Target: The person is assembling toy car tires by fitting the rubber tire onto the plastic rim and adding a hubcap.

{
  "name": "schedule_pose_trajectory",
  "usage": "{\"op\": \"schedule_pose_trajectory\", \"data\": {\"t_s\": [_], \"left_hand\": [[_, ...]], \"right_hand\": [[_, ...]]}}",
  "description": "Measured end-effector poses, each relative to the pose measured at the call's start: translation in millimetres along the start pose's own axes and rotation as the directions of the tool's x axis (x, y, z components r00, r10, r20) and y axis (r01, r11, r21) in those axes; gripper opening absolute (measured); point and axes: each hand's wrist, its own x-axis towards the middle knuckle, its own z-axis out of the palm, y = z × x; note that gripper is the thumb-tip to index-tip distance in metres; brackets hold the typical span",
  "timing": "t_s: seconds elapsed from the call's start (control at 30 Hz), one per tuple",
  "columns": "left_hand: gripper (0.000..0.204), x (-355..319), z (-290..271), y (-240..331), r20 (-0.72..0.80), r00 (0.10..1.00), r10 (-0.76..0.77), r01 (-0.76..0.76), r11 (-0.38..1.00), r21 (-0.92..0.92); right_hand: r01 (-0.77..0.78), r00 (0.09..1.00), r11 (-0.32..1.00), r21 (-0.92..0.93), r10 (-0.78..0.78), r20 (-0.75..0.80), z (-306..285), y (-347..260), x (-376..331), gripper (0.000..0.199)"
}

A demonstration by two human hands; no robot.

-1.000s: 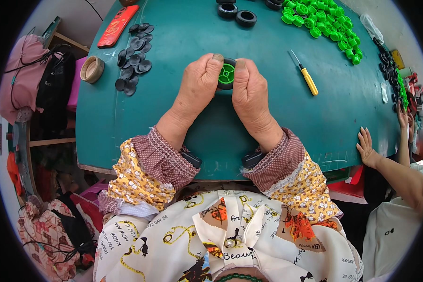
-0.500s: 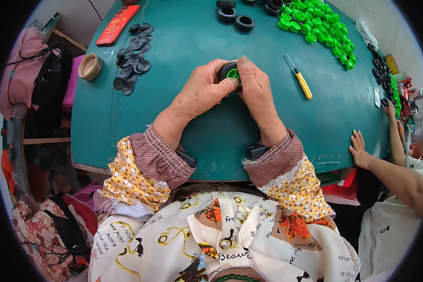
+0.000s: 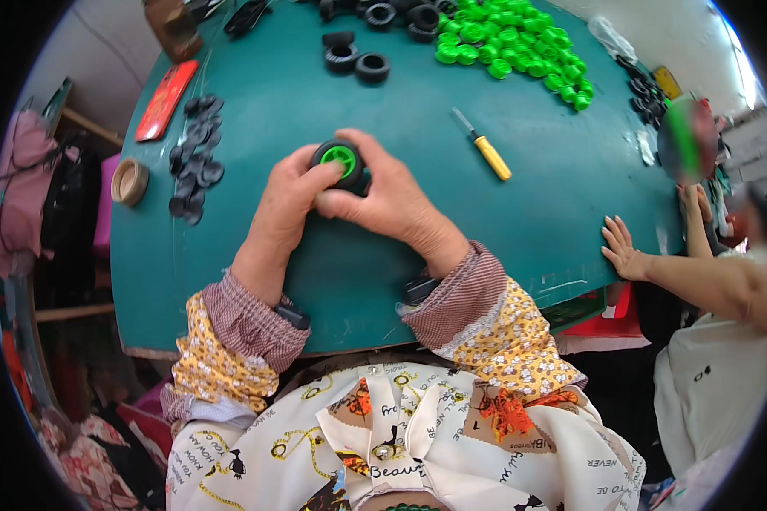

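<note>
Between my two hands is a small toy wheel (image 3: 339, 157), a black tire with a bright green spoked hub set inside it. My left hand (image 3: 291, 189) grips its left side, the thumb laid over the hub. My right hand (image 3: 383, 189) wraps the right side, with fingers at the tire's far edge and the thumb near its lower rim. The wheel's green face is turned up. Left of my hands lies a cluster of black discs (image 3: 198, 157). A yellow-handled screwdriver (image 3: 492, 157) rests on the table to the right.
Loose black tires (image 3: 372, 68) and a heap of green hubs (image 3: 520, 43) lie at the far side of the green table (image 3: 383, 294). On the left are a red flat case (image 3: 167, 99) and a round tan container (image 3: 129, 182). Another person's hand (image 3: 625, 250) rests at the right edge.
My hands and the wheel have shifted left and slightly nearer. More of the green hub shows now. The view has turned rightward, and a blurred round object appears by the other person.
</note>
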Motion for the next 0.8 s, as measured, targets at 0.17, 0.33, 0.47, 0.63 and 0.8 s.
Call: {"op": "schedule_pose_trajectory", "data": {"t_s": [0.17, 0.33, 0.47, 0.63, 0.8], "left_hand": [[0.031, -5, 3, -8, -0.002, 0.999, 0.037, -0.036, 0.971, -0.238], [0.044, -13, -3, -12, 0.008, 0.985, -0.174, 0.146, 0.805, -0.575], [0.034, -10, 6, -3, -0.050, 0.960, -0.277, 0.188, 0.764, -0.618], [0.035, -6, 4, -5, -0.049, 0.960, -0.277, 0.197, 0.786, -0.586], [0.038, -10, -3, -9, -0.119, 0.960, -0.252, 0.162, 0.852, -0.499]], "right_hand": [[0.159, 0.980, 0.982, -0.106, -0.170, -0.099, -2, 0, -5, 0.054], [0.218, 0.975, 0.961, -0.170, -0.223, -0.014, 10, -1, -14, 0.061], [0.217, 0.972, 0.966, -0.139, -0.227, -0.057, 8, 4, -14, 0.064], [0.235, 0.968, 0.968, -0.090, -0.242, -0.067, 8, 5, -10, 0.068], [0.177, 0.984, 0.984, -0.021, -0.177, -0.028, 16, 8, -12, 0.062]]}}
